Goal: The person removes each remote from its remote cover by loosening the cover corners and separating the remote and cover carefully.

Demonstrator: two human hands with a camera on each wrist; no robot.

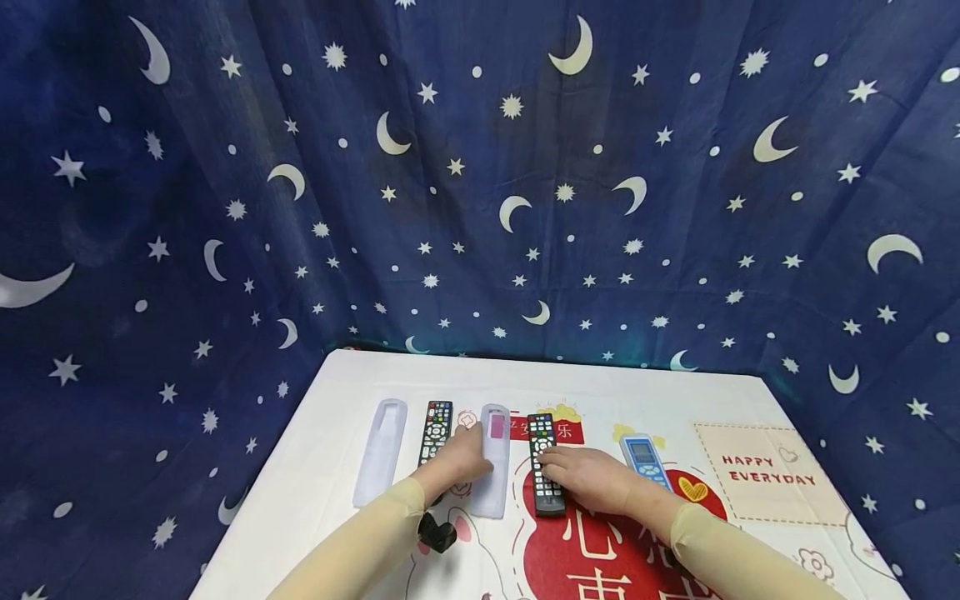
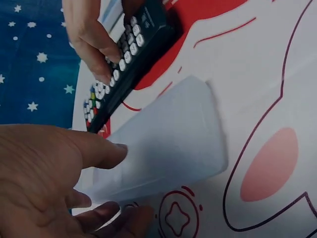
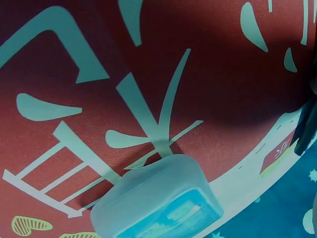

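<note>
My left hand is over a translucent remote cover, its thumb above the cover and its fingers by the left edge. In the left wrist view the thumb and fingers stand apart, with the pale cover between and beyond them. My right hand grips a black remote control across its middle, fingertips over the white buttons. A second black remote control lies left of the cover, partly hidden by my left hand.
Another translucent cover lies at the far left. A white remote control with a blue front sits beyond my right forearm, also in the right wrist view. A printed cloth covers the table; a starry curtain hangs behind.
</note>
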